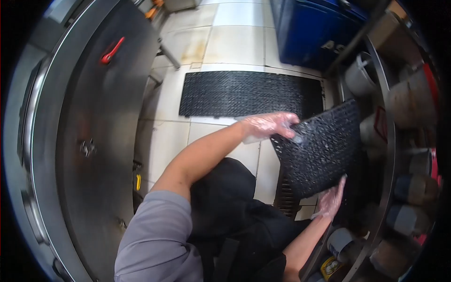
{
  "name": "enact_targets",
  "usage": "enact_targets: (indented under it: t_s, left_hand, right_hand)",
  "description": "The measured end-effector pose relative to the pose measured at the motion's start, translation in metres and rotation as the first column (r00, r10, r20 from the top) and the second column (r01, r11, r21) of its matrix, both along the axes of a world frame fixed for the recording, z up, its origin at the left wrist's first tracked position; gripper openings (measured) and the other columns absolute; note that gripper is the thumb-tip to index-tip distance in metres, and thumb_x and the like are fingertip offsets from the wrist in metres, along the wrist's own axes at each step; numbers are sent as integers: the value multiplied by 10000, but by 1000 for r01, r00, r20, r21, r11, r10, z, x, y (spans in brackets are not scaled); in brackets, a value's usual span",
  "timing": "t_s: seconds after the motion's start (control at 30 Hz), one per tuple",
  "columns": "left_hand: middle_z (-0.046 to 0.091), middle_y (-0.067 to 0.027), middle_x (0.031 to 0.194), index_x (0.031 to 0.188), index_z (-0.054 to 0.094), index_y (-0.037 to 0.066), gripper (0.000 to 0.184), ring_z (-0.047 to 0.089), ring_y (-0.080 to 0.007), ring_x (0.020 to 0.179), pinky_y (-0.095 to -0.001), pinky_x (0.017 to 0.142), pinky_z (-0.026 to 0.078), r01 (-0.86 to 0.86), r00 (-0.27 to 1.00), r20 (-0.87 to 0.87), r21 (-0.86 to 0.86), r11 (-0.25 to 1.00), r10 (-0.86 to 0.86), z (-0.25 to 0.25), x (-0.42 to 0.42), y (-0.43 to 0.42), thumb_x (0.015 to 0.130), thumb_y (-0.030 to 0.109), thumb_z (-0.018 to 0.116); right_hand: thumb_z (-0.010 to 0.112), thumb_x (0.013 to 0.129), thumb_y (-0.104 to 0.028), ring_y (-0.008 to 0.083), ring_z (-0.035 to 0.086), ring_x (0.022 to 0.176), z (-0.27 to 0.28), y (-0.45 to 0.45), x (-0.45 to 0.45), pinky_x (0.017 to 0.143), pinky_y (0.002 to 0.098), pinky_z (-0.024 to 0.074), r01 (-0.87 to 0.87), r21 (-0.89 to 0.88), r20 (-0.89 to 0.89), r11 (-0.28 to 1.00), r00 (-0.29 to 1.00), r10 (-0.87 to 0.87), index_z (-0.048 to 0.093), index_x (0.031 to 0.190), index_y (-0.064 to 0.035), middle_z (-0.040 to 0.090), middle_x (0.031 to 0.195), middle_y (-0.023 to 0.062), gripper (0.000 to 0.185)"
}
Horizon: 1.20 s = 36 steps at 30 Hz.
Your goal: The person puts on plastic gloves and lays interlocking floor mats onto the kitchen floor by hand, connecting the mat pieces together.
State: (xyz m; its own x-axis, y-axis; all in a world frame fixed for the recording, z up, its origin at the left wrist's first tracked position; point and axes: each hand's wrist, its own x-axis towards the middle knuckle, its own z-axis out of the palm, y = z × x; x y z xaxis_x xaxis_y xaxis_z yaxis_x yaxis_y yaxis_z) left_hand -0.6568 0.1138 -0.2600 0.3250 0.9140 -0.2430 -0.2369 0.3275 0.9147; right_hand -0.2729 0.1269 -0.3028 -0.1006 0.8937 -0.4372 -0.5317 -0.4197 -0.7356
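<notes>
Both of my hands, in clear plastic gloves, hold a black textured mat (322, 148) that looks wet and is tilted over the floor. My left hand (277, 126) grips its upper left edge, thumb on top. At the lower right edge, my right hand (331, 199) closes on the mat, with part of its fingers hidden. A second black mat (239, 93) lies flat on the tiled floor beyond my left hand. Beneath the held mat, part of a dark slotted grate (285, 197) shows.
Along the left runs a steel appliance (108, 117) with a red handle (112, 50). A metal shelf (383, 80) with buckets and containers stands close on the right. Blue bins (317, 35) are at the top right.
</notes>
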Motion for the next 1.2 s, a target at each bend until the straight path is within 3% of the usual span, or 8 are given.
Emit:
enact_targets:
  t_s: [0.2, 0.27, 0.4, 0.7, 0.87, 0.9, 1.03, 1.2]
  left_hand:
    - [615, -79, 1260, 1427, 492, 32, 564, 602, -157, 1145, -316, 1028, 476, -479, 878, -17, -69, 875, 479, -22, -93, -122, 931, 129, 742]
    - [639, -99, 1261, 1446, 474, 12, 568, 630, -181, 1140, -330, 1008, 511, -649, 751, 25, -155, 745, 659, -30, -106, -166, 940, 103, 717]
    - [646, -112, 1276, 1461, 448, -5, 535, 640, -198, 1156, -351, 1021, 517, -900, 387, 128, -163, 405, 913, -50, -102, -233, 975, 78, 656]
    - [584, -94, 1392, 1455, 429, 24, 564, 585, -245, 1260, -458, 1091, 464, -765, 371, 165, -504, 401, 914, -135, -44, -321, 964, 113, 690]
    - [603, -116, 1366, 1428, 449, 0, 549, 574, -238, 1268, -455, 1089, 470, -834, 325, 72, -448, 321, 943, -153, -43, -331, 956, 124, 701]
    - [608, -119, 1358, 1424, 454, -3, 542, 572, -236, 1267, -456, 1094, 465, -811, 365, 92, -458, 365, 926, -150, -56, -336, 957, 124, 699]
    - [598, -136, 1355, 1461, 371, -29, 641, 572, -241, 1267, -423, 1127, 430, -791, 442, 41, -454, 411, 896, -163, -93, -357, 951, 135, 723]
    - [568, -122, 1399, 1532, 264, -59, 793, 552, -220, 1289, -390, 1139, 398, -737, 527, -61, -529, 420, 848, -172, -132, -382, 949, 185, 743]
  right_hand:
    - [721, 952, -199, 253, 602, 1209, -57, -7, -133, 1120, 491, 433, -279, -75, -288, 957, 925, 247, 572, 1367, -88, 653, 1304, 56, 455]
    - [747, 928, -197, 247, 609, 1196, -82, -24, -179, 1094, 496, 461, -249, -130, -147, 960, 962, 229, 585, 1348, -93, 660, 1289, 69, 462]
    - [646, 990, -193, 324, 573, 1266, -129, -64, -234, 1097, 585, 442, -433, -233, -370, 871, 868, 332, 530, 1399, -145, 607, 1385, 88, 428]
    - [591, 1030, -174, 363, 575, 1269, -135, -136, -271, 1095, 599, 459, -490, -330, -445, 807, 835, 325, 513, 1418, -99, 585, 1419, 134, 404]
    - [572, 1039, -135, 351, 576, 1267, -152, -171, -274, 1118, 594, 449, -562, -353, -447, 748, 803, 393, 535, 1402, -76, 590, 1409, 150, 370]
    - [593, 1044, -285, 330, 579, 1247, -174, -173, -267, 1090, 566, 451, -665, -360, -541, 655, 720, 434, 532, 1409, -86, 600, 1384, 142, 420]
    - [607, 969, -602, 293, 589, 1195, -191, -145, -235, 1022, 512, 437, -654, -438, 44, 617, 670, 741, 487, 1460, -79, 609, 1347, 131, 728]
    - [714, 954, -383, 209, 617, 1096, -195, -121, -271, 946, 381, 492, -792, -157, 290, 590, 534, 794, 582, 1308, 21, 659, 1224, 96, 553]
